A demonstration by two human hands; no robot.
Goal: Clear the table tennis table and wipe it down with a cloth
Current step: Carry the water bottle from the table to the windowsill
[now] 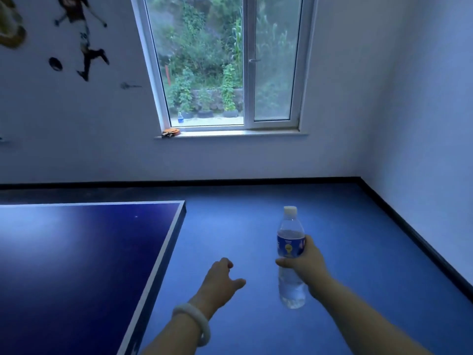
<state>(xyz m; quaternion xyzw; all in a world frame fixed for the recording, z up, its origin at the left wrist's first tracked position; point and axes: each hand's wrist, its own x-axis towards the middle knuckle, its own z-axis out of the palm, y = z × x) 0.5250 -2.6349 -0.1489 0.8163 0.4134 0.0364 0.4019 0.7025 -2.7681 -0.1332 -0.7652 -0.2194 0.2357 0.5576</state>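
No readable text anywhere. Water bottle (291, 254) has a blue label with a yellow emblem, lettering too blurred; wall stickers (82, 37) carry no legible words.

Games room: table tennis table (76, 252), paddles (171, 132) on windowsill (243, 134).

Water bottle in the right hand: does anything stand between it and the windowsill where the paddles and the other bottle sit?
Nothing visible does. The right hand holds the water bottle over bare blue floor, which runs unbroken to the wall below the windowsill. The table tennis table lies off to the left of that path.
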